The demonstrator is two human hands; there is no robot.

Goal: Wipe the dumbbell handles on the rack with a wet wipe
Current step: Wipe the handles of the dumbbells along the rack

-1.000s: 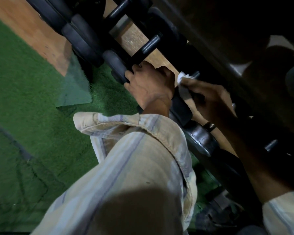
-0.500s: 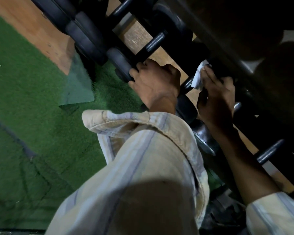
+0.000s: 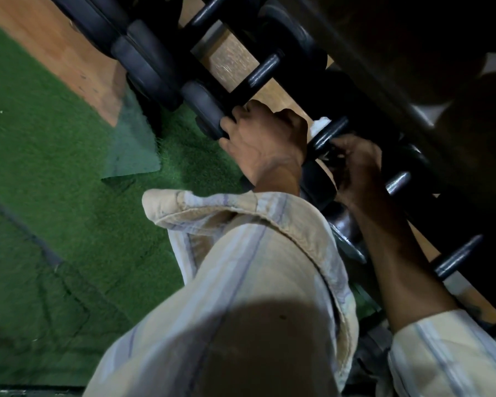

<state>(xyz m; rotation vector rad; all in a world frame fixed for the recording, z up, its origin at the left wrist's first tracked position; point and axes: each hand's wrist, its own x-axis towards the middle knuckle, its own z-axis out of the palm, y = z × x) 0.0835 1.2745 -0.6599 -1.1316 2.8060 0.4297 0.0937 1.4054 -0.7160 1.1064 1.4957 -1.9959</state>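
Observation:
A row of black dumbbells lies on a low dark rack running from upper left to lower right. My left hand grips the end of one dumbbell head and rests on it. Just right of it a shiny dark handle shows, with a small patch of white wet wipe beside it. My right hand curls under that handle, fingers closed; most of the wipe is hidden by my hands.
Green artificial turf covers the floor at left, with wooden flooring beyond it. More handles line the rack. An upper shelf overhangs at top right. My striped sleeves fill the lower frame.
My right hand has dropped from the top of the handle to underneath it, and the wipe now shows only as a small patch. My left hand stays on the dumbbell head.

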